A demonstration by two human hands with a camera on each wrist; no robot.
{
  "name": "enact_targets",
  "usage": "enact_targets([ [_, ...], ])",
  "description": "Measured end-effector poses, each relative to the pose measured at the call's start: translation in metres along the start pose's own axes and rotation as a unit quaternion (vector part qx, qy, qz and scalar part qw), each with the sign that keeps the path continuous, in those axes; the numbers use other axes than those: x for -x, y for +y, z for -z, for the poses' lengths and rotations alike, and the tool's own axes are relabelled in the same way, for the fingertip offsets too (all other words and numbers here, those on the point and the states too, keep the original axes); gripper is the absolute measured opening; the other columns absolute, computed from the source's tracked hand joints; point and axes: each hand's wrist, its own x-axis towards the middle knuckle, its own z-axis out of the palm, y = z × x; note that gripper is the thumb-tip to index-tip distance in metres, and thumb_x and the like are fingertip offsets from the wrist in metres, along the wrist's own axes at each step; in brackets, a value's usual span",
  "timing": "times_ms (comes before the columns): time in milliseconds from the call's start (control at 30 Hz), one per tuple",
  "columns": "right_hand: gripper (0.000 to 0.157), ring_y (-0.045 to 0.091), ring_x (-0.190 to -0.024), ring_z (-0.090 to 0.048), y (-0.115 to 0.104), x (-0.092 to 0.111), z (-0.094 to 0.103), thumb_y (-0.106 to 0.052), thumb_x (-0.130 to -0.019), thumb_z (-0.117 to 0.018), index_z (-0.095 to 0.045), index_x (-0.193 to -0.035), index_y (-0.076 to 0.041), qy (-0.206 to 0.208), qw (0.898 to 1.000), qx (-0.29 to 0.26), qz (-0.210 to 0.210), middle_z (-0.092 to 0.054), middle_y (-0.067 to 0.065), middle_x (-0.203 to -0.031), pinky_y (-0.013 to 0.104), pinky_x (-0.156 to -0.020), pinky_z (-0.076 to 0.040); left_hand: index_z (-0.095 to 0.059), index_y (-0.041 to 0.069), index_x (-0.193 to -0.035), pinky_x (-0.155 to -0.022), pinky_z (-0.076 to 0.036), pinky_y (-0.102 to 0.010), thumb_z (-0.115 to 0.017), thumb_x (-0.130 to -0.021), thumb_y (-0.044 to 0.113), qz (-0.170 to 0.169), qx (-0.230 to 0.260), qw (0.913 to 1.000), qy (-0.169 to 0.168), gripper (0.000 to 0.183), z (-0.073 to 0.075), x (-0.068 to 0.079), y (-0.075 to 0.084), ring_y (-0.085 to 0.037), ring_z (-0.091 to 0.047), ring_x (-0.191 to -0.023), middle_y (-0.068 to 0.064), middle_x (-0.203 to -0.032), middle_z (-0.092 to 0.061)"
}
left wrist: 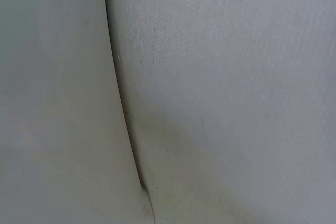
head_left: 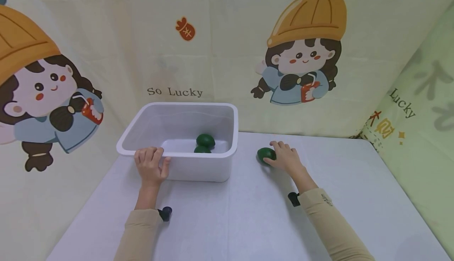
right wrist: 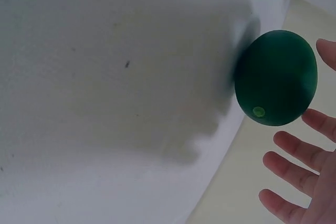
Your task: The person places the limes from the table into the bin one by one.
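A white plastic bin [head_left: 198, 168] stands on the table with two dark green avocados inside; the upper one [head_left: 205, 140] shows more fully than the lower one [head_left: 202, 149], which the front rim partly covers. My left hand [head_left: 150, 166] grips that rim near its left end, fingers over the edge and thumb on the outer side. Right of the bin, another avocado [right wrist: 276, 78] with a pale green spot lies on the table. Around its right side my right hand [head_left: 285, 157] spreads its fingers, thumb and forefinger close to the skin. The left wrist view shows no hand.
A white cloth covers the table [head_left: 255, 221]. A printed curtain [head_left: 227, 56] hangs along the back, and another printed cloth [head_left: 422, 135] runs down the right side. Each wrist carries a small black camera, such as the left one [head_left: 165, 213].
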Motion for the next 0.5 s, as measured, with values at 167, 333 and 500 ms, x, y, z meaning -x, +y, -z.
enact_targets([
  [167,0.069,0.04,-0.116,-0.04,0.0017,-0.0007,-0.0042,-0.046,-0.083,-0.058,-0.037,-0.134,-0.005,-0.014,1.0,0.008,-0.01,-0.043,0.022,-0.128,0.059,-0.091,-0.032,-0.053,0.001,-0.075,-0.07,-0.024,-0.048,-0.039,-0.091,0.049,-0.001,-0.002,1.0,0.0,0.053,0.0001,0.0001,-0.0006,-0.034,-0.036,-0.067,-0.015,-0.069,-0.046],
  [333,0.071,0.04,-0.115,-0.041,0.0035,-0.0014,-0.007,-0.047,-0.083,-0.058,-0.036,-0.134,-0.003,-0.019,1.0,0.017,-0.011,-0.043,0.023,-0.127,0.059,-0.09,-0.033,-0.053,0.001,-0.075,-0.07,-0.024,-0.048,-0.039,-0.09,0.05,-0.001,-0.003,1.0,0.0,0.053,0.0001,0.0003,-0.0011,-0.034,-0.037,-0.067,-0.015,-0.069,-0.046],
  [500,0.072,0.04,-0.115,-0.041,0.0038,-0.0012,-0.0083,-0.046,-0.083,-0.059,-0.035,-0.135,-0.002,-0.025,1.0,0.013,-0.013,-0.043,0.023,-0.127,0.059,-0.09,-0.032,-0.053,0.001,-0.075,-0.07,-0.024,-0.048,-0.04,-0.09,0.05,0.0,-0.002,1.0,-0.002,0.053,0.0004,0.0002,-0.0012,-0.034,-0.037,-0.067,-0.015,-0.069,-0.046],
])
